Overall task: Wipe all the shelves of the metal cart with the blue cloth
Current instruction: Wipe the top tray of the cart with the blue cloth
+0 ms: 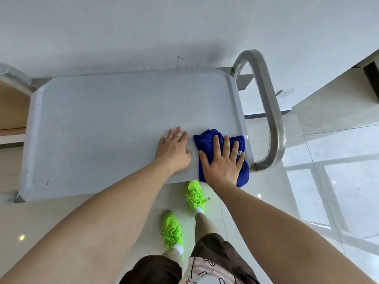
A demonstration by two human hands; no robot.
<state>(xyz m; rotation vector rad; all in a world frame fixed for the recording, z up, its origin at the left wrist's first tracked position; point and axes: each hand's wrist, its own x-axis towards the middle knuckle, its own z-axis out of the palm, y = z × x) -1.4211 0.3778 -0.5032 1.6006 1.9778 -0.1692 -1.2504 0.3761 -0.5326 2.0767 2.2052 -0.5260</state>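
The metal cart's top shelf [102,124] fills the middle of the head view, a flat grey tray with a raised rim. A crumpled blue cloth [207,138] lies at its near right corner, partly hanging over the front edge. My right hand [222,160] presses flat on the cloth with fingers spread. My left hand [174,149] rests palm down on the bare shelf just left of the cloth, holding nothing. The lower shelves are hidden under the top one.
The cart's steel handle [270,111] loops up at the right end. A white wall [164,27] stands right behind the cart. A wooden unit [12,107] is at the left. My feet in green shoes [194,195] stand on glossy tiles in front.
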